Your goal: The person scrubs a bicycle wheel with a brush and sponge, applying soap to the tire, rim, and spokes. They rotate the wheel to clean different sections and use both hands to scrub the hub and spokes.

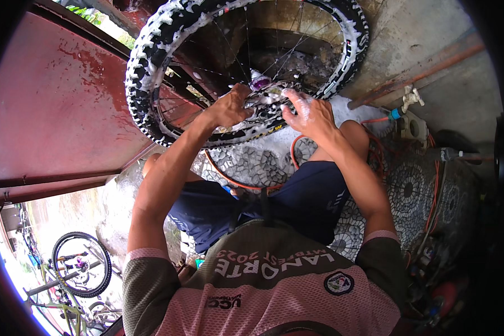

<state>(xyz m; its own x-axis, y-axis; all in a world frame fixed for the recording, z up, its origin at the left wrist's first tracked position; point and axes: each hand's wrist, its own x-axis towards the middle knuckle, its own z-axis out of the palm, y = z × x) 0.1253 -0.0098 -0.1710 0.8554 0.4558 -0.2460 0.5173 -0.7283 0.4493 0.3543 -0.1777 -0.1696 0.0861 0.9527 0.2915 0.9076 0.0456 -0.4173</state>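
Holds the left hand curled, whether pinching anything impossible to tell, and the sudsy right hand with fingers spread, at the near side of the purple hub on the foamy wheel, far in the scene, before a dark hollow with contents lost in shadow.

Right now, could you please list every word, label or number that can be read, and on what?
I won't copy wording, only place it:
Shirt: large pale and pink lettering, readable; dark print.
Round badge: too small to read.
Tyre: yellow lettering, partly readable.
Shorts: pale print, too small to read.
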